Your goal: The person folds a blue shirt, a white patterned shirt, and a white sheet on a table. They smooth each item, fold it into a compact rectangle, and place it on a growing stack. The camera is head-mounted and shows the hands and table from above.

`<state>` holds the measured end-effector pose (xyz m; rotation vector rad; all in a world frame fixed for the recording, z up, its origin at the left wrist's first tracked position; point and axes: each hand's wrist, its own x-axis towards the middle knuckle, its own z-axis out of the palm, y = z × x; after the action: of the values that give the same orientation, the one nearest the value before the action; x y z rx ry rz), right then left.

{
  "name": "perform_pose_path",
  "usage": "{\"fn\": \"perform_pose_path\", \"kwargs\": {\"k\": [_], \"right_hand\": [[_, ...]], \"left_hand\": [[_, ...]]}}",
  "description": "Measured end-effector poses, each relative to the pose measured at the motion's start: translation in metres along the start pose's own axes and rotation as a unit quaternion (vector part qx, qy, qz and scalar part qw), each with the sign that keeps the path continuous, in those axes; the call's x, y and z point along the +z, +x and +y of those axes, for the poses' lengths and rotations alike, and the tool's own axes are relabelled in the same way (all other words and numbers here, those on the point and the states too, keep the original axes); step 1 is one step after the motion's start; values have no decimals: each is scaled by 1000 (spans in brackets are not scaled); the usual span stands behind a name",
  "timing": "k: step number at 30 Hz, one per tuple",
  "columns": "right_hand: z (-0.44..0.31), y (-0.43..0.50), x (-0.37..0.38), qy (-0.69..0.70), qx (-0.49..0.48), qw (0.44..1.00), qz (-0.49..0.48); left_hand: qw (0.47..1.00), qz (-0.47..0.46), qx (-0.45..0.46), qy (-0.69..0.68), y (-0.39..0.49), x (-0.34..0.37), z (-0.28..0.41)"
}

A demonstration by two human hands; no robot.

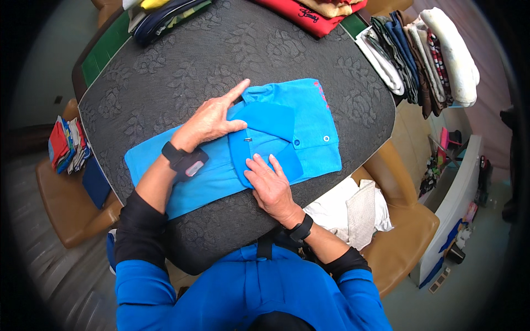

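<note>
A bright blue polo shirt [207,173] lies folded into a long panel across the table in front of me, its darker blue collar [265,118] facing up. Two buttons show on its placket, and red stitching runs along the far right corner. My left hand [211,120] lies on the shirt's upper edge beside the collar, forefinger stretched out and thumb touching the collar's left side. Across the lower collar rest the spread fingers of my right hand [271,186], palm down. Neither hand grips the fabric.
A dark patterned cloth covers the table [186,78]. Folded clothes form stacks at its far left [169,20], far middle [306,16] and right corner [414,62]. Brown chairs stand left [62,198] and right [405,231], the right one bearing white and beige cloths [356,211].
</note>
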<state>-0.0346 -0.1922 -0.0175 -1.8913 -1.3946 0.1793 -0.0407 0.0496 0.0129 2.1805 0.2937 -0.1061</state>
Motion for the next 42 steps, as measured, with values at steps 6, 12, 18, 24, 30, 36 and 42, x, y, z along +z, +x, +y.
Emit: {"fn": "perform_pose_path", "kwargs": {"k": [6, 12, 18, 24, 30, 36, 42], "right_hand": [[1, -1, -1, 8, -8, 1000, 2], [0, -1, -3, 20, -7, 1000, 6], [1, -1, -1, 28, -8, 999, 15], [2, 5, -13, 57, 13, 998, 12], [0, 9, -28, 124, 38, 991, 34], [-7, 6, -38, 155, 55, 985, 55], [-18, 7, -45, 136, 60, 984, 102]], "left_hand": [[999, -37, 18, 17, 1, 0, 5], [996, -84, 1, 21, 9, -6, 4], [997, -43, -13, 55, 7, 0, 8], [999, -10, -3, 36, 11, 3, 4], [980, -58, -92, -165, 16, -1, 5], [984, -53, -80, -153, 21, 1, 8], [979, -19, -57, -193, 21, -9, 25]]}}
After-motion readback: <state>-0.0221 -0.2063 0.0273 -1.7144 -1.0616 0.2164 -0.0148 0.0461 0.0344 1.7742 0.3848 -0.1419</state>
